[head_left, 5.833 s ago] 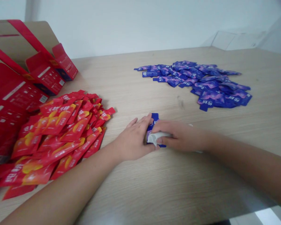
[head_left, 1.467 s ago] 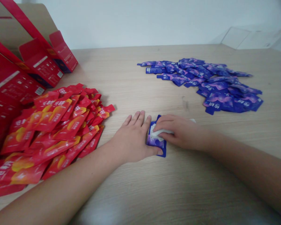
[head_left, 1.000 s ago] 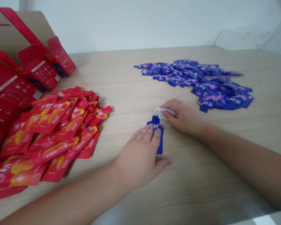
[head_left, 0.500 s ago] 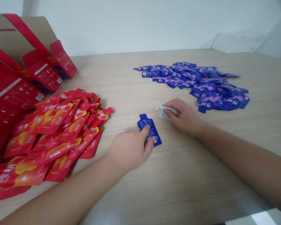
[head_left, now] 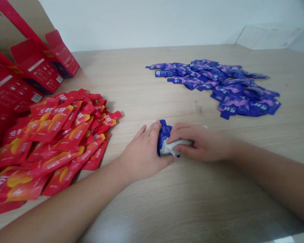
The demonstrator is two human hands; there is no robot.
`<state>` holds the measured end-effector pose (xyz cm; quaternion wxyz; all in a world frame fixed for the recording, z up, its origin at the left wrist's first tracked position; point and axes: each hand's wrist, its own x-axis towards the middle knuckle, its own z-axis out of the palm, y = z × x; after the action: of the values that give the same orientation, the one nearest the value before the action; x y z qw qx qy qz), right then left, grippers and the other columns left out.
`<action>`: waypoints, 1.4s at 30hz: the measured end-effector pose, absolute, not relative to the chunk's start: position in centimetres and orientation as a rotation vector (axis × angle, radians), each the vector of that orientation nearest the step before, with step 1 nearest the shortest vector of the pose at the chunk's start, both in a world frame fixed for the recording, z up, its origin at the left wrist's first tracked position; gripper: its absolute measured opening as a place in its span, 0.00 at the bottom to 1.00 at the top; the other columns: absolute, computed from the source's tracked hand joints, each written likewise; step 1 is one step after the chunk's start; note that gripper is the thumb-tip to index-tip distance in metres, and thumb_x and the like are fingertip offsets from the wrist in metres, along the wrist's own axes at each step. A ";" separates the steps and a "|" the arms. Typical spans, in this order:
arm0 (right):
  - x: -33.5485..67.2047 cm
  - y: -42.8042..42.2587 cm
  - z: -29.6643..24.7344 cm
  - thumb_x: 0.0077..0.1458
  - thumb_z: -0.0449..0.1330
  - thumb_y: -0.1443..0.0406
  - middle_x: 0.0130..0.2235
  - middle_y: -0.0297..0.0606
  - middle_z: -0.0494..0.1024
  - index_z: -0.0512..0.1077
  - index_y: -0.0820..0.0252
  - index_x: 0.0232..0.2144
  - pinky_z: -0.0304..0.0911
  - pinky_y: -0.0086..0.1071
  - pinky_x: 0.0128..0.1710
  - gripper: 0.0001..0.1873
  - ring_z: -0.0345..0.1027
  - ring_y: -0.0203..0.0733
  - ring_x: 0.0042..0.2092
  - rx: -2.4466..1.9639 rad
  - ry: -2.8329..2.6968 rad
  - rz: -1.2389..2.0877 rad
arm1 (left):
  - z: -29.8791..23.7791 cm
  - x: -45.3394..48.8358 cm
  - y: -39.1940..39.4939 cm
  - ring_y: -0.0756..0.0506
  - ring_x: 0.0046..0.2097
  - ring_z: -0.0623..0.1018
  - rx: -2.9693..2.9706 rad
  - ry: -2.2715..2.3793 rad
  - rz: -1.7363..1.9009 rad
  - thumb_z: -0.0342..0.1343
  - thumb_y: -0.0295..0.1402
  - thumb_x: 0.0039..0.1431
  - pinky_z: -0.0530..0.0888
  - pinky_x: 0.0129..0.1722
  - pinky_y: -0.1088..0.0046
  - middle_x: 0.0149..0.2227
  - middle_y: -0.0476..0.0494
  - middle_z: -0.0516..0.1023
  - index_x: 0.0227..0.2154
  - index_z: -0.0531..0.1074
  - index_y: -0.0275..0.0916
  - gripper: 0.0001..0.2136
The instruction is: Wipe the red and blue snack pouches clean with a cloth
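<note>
A blue spouted sachet lies on the table, its neck pointing away from me and its back print facing up. Along its left edge and lower end, my left hand grips it, with the thumb by the bottom and the fingers at the side. My right hand is closed around a crumpled white tissue. The tissue presses on the lower part of the sachet and hides some of its print.
A heap of red sachets lies at the left. Behind it stand open red cartons beside a brown cardboard box. Several blue sachets are piled at the back right, near the white wall.
My right hand has brought the tissue left and down onto the blue sachet. The left hand has shifted from lying on top of the sachet to its left edge.
</note>
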<state>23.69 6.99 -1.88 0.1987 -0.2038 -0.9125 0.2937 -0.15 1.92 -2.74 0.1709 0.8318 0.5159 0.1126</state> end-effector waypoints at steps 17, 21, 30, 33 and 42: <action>22.5 8.9 -3.4 0.72 0.58 0.62 0.48 0.44 0.81 0.79 0.54 0.49 0.72 0.48 0.53 0.11 0.76 0.53 0.51 -0.898 -2.607 0.413 | -2.2 -0.6 1.9 0.32 0.74 0.66 2.352 1.360 0.263 0.65 0.60 0.59 0.49 0.78 0.44 0.75 0.26 0.61 0.76 0.48 0.32 0.55; 23.2 8.5 -3.6 0.70 0.60 0.62 0.48 0.43 0.82 0.79 0.53 0.50 0.73 0.47 0.51 0.10 0.77 0.51 0.50 -0.914 -2.449 0.383 | -2.8 -0.9 1.8 0.35 0.78 0.59 2.391 1.344 0.294 0.50 0.57 0.73 0.53 0.77 0.46 0.77 0.27 0.57 0.77 0.47 0.32 0.42; 23.3 6.9 -2.4 0.68 0.63 0.64 0.48 0.41 0.82 0.78 0.54 0.50 0.73 0.41 0.51 0.09 0.77 0.46 0.50 -0.694 -2.485 0.648 | -3.4 -0.4 1.9 0.27 0.80 0.43 2.395 1.602 0.094 0.55 0.66 0.64 0.45 0.77 0.38 0.80 0.27 0.43 0.78 0.45 0.29 0.55; 22.6 6.7 -2.3 0.68 0.63 0.66 0.48 0.40 0.82 0.78 0.54 0.47 0.72 0.41 0.52 0.07 0.77 0.47 0.50 -0.674 -2.623 0.702 | -3.3 -0.4 2.0 0.26 0.80 0.43 2.397 1.592 0.058 0.53 0.69 0.62 0.44 0.77 0.38 0.79 0.25 0.44 0.78 0.48 0.28 0.57; 21.9 9.8 -3.4 0.71 0.60 0.63 0.47 0.43 0.81 0.78 0.56 0.46 0.71 0.46 0.53 0.08 0.76 0.51 0.50 -0.959 -2.581 0.431 | -3.2 -0.3 1.8 0.26 0.80 0.47 2.399 1.549 0.108 0.58 0.67 0.60 0.45 0.76 0.37 0.79 0.23 0.49 0.78 0.44 0.29 0.58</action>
<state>21.89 9.77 -3.40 0.1766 -0.3386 -0.9116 0.1523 -0.30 1.80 -3.21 0.1413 0.8311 0.5366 0.0375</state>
